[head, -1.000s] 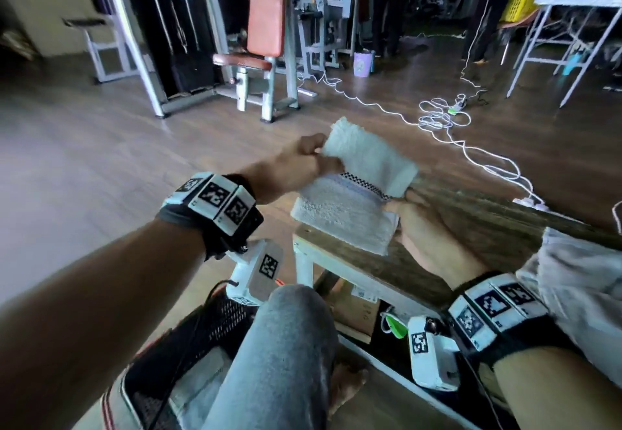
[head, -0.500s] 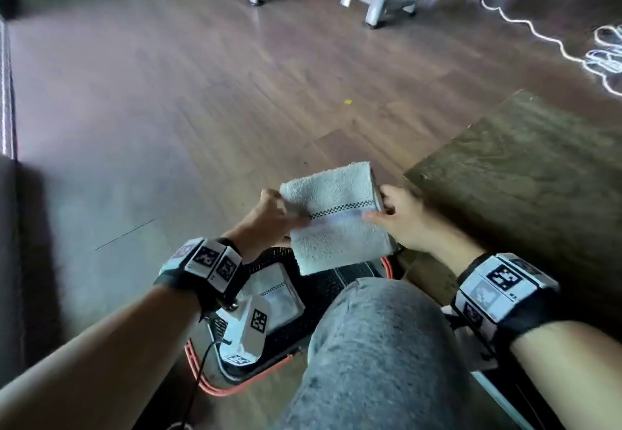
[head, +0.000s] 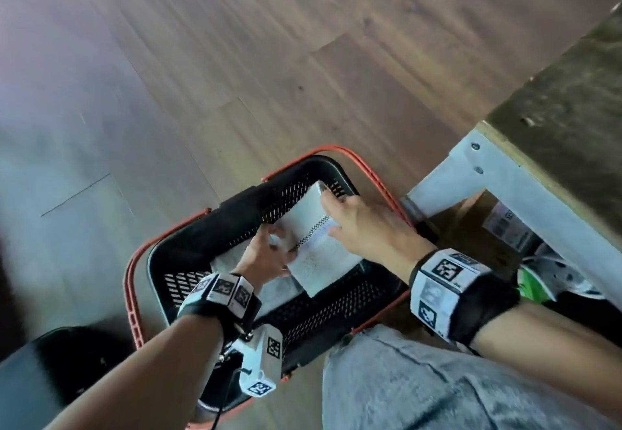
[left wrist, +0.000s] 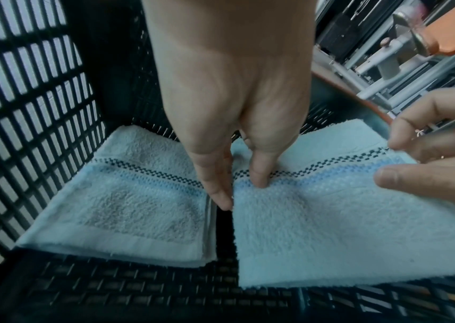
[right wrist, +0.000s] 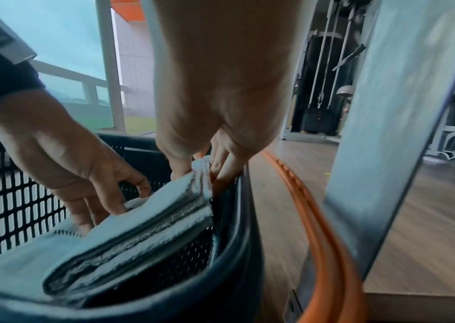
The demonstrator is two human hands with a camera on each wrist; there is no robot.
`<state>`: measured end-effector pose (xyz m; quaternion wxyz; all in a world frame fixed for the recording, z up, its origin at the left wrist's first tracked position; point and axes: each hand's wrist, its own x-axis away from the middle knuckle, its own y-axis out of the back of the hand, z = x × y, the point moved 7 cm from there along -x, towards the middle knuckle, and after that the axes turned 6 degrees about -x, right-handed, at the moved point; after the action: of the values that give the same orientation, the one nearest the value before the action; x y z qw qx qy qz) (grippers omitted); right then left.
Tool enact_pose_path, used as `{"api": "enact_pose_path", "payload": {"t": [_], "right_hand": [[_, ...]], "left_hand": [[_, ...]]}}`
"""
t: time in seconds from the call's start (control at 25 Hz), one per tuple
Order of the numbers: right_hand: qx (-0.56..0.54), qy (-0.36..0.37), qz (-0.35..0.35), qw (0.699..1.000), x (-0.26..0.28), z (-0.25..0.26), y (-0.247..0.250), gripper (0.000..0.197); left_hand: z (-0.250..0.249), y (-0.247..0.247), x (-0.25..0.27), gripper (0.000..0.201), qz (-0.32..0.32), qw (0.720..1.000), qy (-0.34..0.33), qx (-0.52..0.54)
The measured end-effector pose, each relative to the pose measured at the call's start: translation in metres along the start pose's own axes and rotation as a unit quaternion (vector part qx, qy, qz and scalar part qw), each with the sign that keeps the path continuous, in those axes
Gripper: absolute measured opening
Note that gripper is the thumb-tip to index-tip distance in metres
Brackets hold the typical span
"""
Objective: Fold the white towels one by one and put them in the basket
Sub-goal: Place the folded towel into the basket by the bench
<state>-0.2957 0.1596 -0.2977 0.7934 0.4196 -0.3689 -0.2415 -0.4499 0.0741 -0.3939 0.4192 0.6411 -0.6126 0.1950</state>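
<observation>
A folded white towel (head: 319,256) with a checkered stripe hangs tilted inside the black mesh basket (head: 235,207), both hands holding it. My left hand (left wrist: 240,192) pinches its left edge, thumb on the stripe. My right hand (right wrist: 201,170) pinches the far right corner by the basket wall. The held towel (left wrist: 331,229) sits just right of a second folded towel (left wrist: 127,196), which lies flat on the basket floor. The right wrist view shows the held towel's stacked layers (right wrist: 143,229) slanting down from the basket rim (right wrist: 237,262).
The basket stands on the wooden floor, its red handles (head: 377,173) folded down around it. To its right are a white table leg (head: 471,187) and the wooden tabletop (head: 572,109). My grey-trousered knee (head: 437,379) is in front. A cardboard box (head: 505,224) sits under the table.
Both hands carried the folded towel off the table, leftward and down into the basket. The head view tilted from the room down to the floor and basket.
</observation>
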Motion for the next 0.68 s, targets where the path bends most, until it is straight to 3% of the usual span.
{"api": "enact_pose_path", "payload": {"t": [0.28, 0.48, 0.68], "right_hand": [[0.084, 0.002, 0.027, 0.996, -0.022, 0.009, -0.027, 0.027], [0.067, -0.003, 0.077, 0.995, -0.023, 0.008, -0.03, 0.028], [0.047, 0.036, 0.108, 0.992, -0.014, 0.008, -0.029, 0.025]], "left_hand": [[0.029, -0.006, -0.052, 0.052, -0.015, 0.999, 0.041, -0.025], [0.023, -0.006, -0.051, 0.057, -0.017, 0.998, 0.045, -0.028], [0.018, -0.001, -0.041, 0.046, -0.029, 0.998, 0.054, -0.025]]}}
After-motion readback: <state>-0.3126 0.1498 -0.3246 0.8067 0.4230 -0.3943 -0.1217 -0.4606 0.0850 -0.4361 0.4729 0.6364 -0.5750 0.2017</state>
